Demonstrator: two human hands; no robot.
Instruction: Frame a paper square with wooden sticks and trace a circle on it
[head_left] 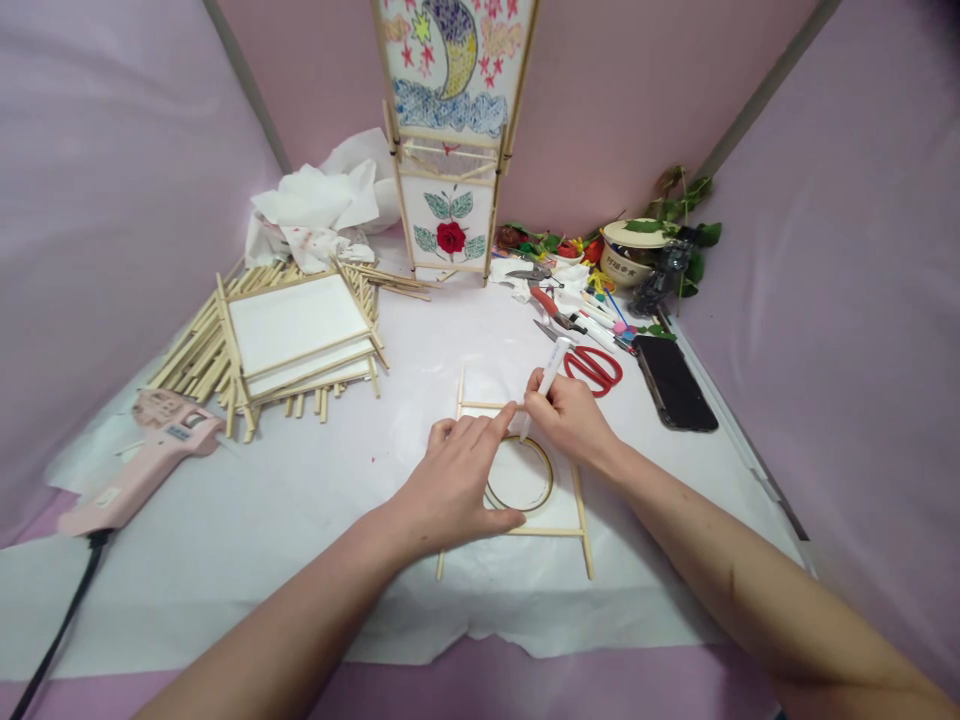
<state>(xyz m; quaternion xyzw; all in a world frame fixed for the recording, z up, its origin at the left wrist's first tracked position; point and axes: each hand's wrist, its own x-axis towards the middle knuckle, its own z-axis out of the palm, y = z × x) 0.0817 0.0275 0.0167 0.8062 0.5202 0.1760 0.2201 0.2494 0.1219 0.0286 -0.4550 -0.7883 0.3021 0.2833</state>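
Observation:
A wooden stick frame [547,532] with a white panel lies flat on the covered table. On the panel rests a thin gold-coloured ring [551,480]. My left hand [465,470] lies over the frame's left part with its fingers spread, the thumb at the ring's lower edge and the fingertips near its top; it covers the ring's left side. My right hand [574,415] grips a white pen [553,368], whose tip is down at the ring's upper edge. Just beyond my right hand are red-handled scissors [594,371].
Left are a pink glue gun [142,465], stacked frames [300,325] and loose sticks [195,345]. A tall decorated lantern frame [450,225] stands at the back. Right are a black phone [675,385], pliers [551,308], a bowl [630,258] and flowers [568,248].

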